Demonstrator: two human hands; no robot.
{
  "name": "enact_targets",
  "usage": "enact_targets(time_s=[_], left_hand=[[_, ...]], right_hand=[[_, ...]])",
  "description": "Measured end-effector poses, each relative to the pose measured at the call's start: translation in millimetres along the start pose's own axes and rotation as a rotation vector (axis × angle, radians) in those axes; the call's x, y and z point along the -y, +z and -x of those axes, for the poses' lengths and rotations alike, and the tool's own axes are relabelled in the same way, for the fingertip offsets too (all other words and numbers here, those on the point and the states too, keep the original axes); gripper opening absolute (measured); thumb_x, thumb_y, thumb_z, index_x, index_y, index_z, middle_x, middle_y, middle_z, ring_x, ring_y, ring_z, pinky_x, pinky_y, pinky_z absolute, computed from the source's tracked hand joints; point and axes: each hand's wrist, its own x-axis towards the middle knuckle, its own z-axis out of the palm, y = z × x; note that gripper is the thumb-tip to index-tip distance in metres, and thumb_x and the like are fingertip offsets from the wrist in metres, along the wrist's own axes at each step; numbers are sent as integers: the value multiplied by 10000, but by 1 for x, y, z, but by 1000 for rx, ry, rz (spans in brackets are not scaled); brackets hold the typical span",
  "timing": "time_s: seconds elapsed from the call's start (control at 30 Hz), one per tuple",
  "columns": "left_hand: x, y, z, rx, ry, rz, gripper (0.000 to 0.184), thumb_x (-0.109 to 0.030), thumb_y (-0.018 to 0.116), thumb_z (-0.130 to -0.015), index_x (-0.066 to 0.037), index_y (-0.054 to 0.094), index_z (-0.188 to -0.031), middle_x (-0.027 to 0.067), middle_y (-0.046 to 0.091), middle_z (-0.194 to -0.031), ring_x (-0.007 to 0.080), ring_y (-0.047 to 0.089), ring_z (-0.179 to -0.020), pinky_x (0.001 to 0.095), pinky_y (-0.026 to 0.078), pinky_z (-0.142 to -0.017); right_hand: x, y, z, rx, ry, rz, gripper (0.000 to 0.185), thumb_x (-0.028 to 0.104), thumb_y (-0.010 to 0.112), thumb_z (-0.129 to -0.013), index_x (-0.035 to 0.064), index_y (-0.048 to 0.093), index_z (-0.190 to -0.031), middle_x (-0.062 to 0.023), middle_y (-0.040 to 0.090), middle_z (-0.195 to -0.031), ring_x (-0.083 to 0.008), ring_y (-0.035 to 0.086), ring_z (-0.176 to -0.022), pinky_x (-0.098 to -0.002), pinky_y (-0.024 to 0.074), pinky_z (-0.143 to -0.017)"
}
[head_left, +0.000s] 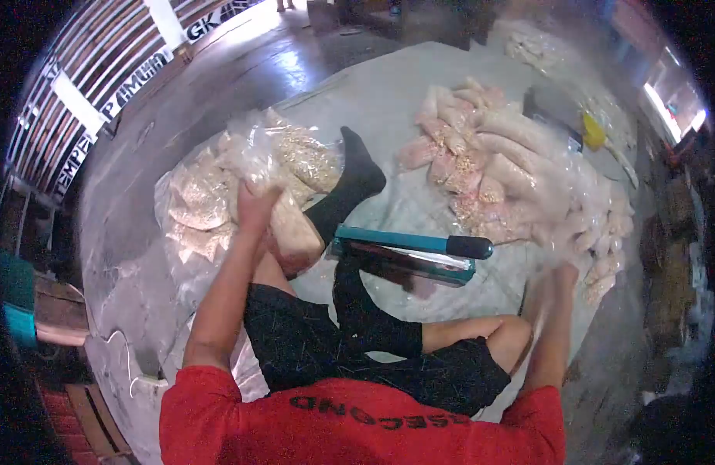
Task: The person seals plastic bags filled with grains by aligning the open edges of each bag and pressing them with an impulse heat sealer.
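Biggest thing I've got is a pale sheet (pixel 388 89) spread over the grey floor (pixel 218 97), with the person sitting on it, red shirt (pixel 334 426) and black shorts (pixel 295 333) along the bottom of my view. Up front on the right there's a big heap of filled clear bags (pixel 512 163), lots of them long and sausage-like, packed with pale stuff, grainy in places, some with a pinkish tint. The smaller left pile (pixel 199 190) is more see-through bags with pale grains, right by the black-socked foot (pixel 361 167).

Between the two, in front of the crossed leg, I can see what looks like a hand sealer (pixel 450 270): blue-green lever (pixel 412 239) running left to right, black grip (pixel 470 247) at the right end. Something yellow (pixel 594 133) sits beyond the right heap, too blurry for me to name.

The bag being handled (pixel 292 232) is at the left pile's near edge, just left of the sealer, its fat end slanting down over the leg. My left hand (pixel 257 205) has its fingers clamped on the bunched plastic. The right hand (pixel 557 275) is down by the near edge of the right heap, smeared by blur, so I can't tell if its fingers are apart or together.
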Motion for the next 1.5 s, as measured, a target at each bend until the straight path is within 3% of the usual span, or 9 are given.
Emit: enact_targets(time_s=[0.1,0.17,0.27,0.4,0.6,0.7,0.77,1.07,1.5], left_hand=[[18,-14,-79,0,-38,85,704,-196,847,-779,31,478,-1335,136,665,-1156,231,679,-961,346,556,-834],[31,-31,-129,17,-33,-22,730,-245,843,-786,37,472,-1348,152,658,-1188,248,674,-1001,361,546,-867],[50,-44,-149,28,0,-332,822,-345,812,-808,28,406,-1419,201,595,-1300,306,623,-1129,397,500,-962],[118,-31,-142,15,-6,-876,1002,-454,763,-830,-23,231,-1561,270,408,-1515,408,475,-1352,450,396,-1119],[109,-18,-100,-51,-78,-898,1082,-523,738,-825,-98,132,-1614,249,252,-1615,410,300,-1474,501,293,-1196],[90,-19,-104,-128,-185,-863,1102,-537,741,-821,-86,121,-1613,248,239,-1624,390,292,-1485,515,275,-1201],[136,-37,-160,-230,-63,-784,1083,-569,743,-810,-58,200,-1596,273,307,-1590,384,335,-1467,479,290,-1198],[178,-70,-309,-370,-171,-777,465,-467,626,-907,-74,734,-1132,186,711,-1172,371,671,-1121,459,517,-942],[-73,-33,-5,-288,453,-28,94,-101,687,-936,-9,703,-936,106,664,-859,229,674,-820,325,524,-762]], right_hand=[[59,-27,15,-189,159,-329,270,299,690,-820,38,720,-880,-116,670,-656,-289,665,-613,-451,523,-599],[78,-39,20,-8,233,-617,393,350,761,-794,14,700,-990,-153,707,-824,-333,682,-763,-461,549,-716],[130,-82,62,-505,533,-407,910,566,900,-620,-29,577,-1229,-264,608,-1222,-433,588,-1119,-497,480,-1001],[125,-87,70,94,468,-365,851,570,892,-634,-2,599,-1192,-220,643,-1163,-414,622,-1082,-493,515,-950],[134,-85,74,-77,445,-279,616,511,777,-802,-15,671,-1106,-252,682,-1116,-416,635,-989,-513,500,-900],[59,9,60,-261,-178,-225,655,494,752,-845,-60,639,-1178,-286,665,-1152,-439,611,-1086,-508,491,-946],[92,-49,85,-284,312,-449,718,490,737,-867,-102,581,-1243,-316,629,-1207,-455,588,-1137,-501,471,-992],[134,-151,143,-254,679,-384,814,491,705,-913,-115,445,-1389,-328,502,-1373,-454,526,-1236,-476,469,-1022],[317,-341,190,-255,95,-1027,260,212,647,-993,12,638,-1159,-120,679,-1100,-239,627,-1045,-355,496,-956]])
